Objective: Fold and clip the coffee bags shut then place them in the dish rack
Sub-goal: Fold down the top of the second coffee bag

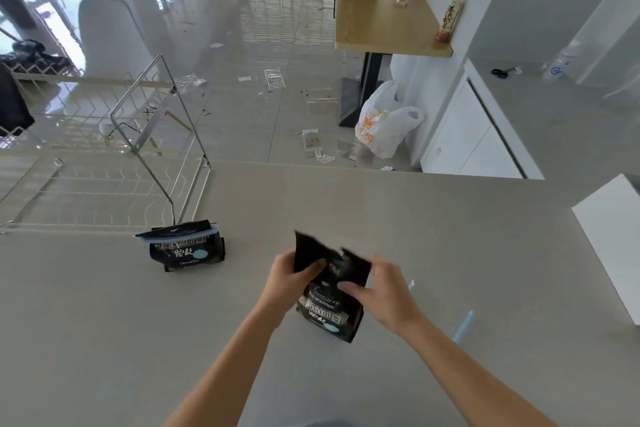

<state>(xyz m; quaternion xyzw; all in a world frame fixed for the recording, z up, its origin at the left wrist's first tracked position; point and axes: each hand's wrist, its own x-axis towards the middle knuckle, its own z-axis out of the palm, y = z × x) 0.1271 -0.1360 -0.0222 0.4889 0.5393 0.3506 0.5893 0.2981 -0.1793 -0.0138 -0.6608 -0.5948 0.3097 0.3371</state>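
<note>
Both our hands, left hand [289, 272] and right hand [375, 288], fingers clamped on open coffee bag [330, 305] top, creasing it for folding; blue clip [463, 326] waits near counter's right edge.

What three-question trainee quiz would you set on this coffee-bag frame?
1. True or false: the clipped coffee bag already sits inside the dish rack.
2. What do the left hand and right hand hold? A) held coffee bag B) scissors C) bottle
3. Where is the spare blue clip lying?

Key: 1. False, it stands on the counter beside the rack. 2. A. 3. On the counter, right of the hands.
</note>
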